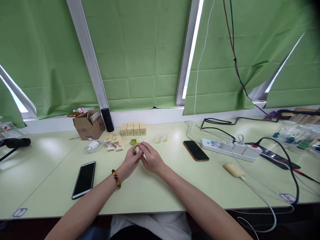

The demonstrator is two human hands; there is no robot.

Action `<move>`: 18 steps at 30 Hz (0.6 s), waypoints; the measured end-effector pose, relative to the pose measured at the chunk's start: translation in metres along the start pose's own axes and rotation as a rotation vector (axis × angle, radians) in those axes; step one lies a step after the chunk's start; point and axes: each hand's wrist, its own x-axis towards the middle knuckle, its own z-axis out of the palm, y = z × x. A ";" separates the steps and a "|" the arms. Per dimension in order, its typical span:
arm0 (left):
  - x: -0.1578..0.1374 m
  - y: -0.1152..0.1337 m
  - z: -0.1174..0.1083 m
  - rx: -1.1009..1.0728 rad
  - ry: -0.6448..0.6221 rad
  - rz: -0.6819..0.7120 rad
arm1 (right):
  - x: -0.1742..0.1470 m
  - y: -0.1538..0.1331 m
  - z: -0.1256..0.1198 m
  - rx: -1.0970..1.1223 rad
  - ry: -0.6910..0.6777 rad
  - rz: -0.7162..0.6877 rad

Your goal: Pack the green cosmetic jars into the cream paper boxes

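My left hand (130,160) is closed around a small round green-and-white piece (136,149), holding it a little above the table. My right hand (152,158) meets it from the other side, its fingers pressed together against the same piece; the fingertips partly hide it, so its exact kind does not show. Just beyond my hands lies a small open green case (133,141). To the left rest two opened kraft paper boxes (118,142). Two small transparent containers (164,138) with yellow spots stand off to the right.
Several closed kraft boxes (133,129) line the back beside a black cylinder (107,120) and a cardboard box (89,125). A white-framed phone (84,180), a charger (93,145), another phone (196,150), a power strip (231,150) and a beige mouse (233,170) flank my arms; cables run right.
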 end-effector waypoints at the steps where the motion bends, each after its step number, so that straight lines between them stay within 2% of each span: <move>1: 0.000 0.000 0.000 -0.026 0.014 -0.018 | 0.000 -0.001 0.001 0.006 0.006 0.005; 18: -0.001 0.005 -0.001 -0.150 -0.009 -0.030 | 0.001 -0.005 0.005 0.006 0.062 0.034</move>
